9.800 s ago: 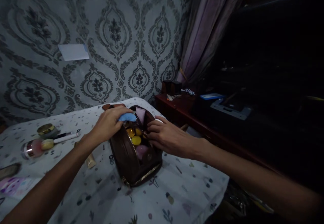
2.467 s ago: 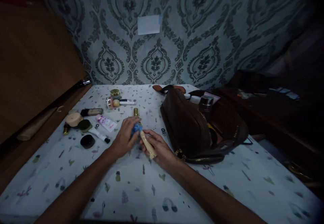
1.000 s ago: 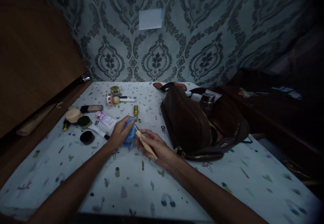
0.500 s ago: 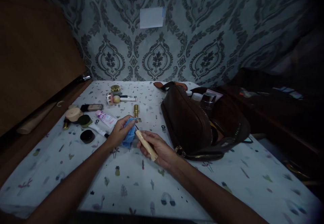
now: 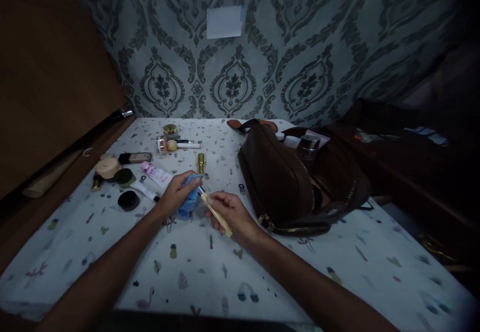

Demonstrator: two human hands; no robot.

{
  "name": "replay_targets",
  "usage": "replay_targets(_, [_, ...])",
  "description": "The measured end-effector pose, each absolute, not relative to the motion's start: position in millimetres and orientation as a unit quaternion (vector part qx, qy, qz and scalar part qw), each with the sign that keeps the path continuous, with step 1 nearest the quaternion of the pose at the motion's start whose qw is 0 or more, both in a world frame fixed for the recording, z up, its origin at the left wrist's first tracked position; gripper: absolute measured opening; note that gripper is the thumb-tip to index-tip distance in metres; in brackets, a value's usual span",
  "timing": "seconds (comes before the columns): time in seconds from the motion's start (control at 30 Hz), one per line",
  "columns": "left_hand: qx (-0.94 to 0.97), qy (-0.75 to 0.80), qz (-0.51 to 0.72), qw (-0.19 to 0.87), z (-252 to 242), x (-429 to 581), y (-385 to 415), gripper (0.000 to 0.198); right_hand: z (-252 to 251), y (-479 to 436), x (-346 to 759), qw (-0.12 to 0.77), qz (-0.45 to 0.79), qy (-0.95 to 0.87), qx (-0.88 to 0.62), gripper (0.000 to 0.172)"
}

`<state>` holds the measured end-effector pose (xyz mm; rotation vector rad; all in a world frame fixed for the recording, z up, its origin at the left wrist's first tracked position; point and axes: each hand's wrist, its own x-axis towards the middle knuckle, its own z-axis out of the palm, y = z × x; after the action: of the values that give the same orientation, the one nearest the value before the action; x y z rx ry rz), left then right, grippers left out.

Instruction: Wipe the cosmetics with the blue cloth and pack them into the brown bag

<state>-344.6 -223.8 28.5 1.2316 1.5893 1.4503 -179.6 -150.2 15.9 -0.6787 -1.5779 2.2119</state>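
My left hand (image 5: 180,192) pinches a crumpled blue cloth (image 5: 188,203). My right hand (image 5: 231,215) is closed around a slim cream-coloured cosmetic stick (image 5: 219,218) with a silver neck. The neck's upper end meets the cloth, which hides its tip, so its exact kind cannot be made out. Both hands are just above the patterned tablecloth. Behind them a gold lipstick-like tube (image 5: 201,163) stands upright. A pink and white squeeze tube (image 5: 156,173) and a white tube with a black cap (image 5: 144,190) lie beside my left hand.
A brown bag (image 5: 277,182), unzipped, holds several bottles to the right. On the left are a black round jar (image 5: 128,200), a beige round container (image 5: 108,168), a foundation bottle (image 5: 135,158) and a makeup brush (image 5: 187,145). The wallpapered wall (image 5: 232,82) rises behind.
The cream stick has turned in my right hand and looks narrower, with more of its silver neck showing outside the cloth. My left hand keeps its grip on the cloth.
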Motion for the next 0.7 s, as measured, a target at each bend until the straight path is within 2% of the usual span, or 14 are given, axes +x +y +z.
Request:
replay_targets(0.17, [0.474, 0.612, 0.553, 0.308, 26, -344, -223, 0.041, 12, -148, -178, 0.233, 0.673, -0.665, -0.227, 0.026])
replay_targets(0.4, [0.477, 0.612, 0.547, 0.314, 24, -345, -223, 0.039, 17, -150, -176, 0.183, 0.697, -0.641, -0.264, 0.04])
replay_targets(0.7, [0.464, 0.59, 0.566, 0.34, 28, -343, -223, 0.044, 21, -145, -178, 0.135, 0.835, -0.465, -0.262, 0.049])
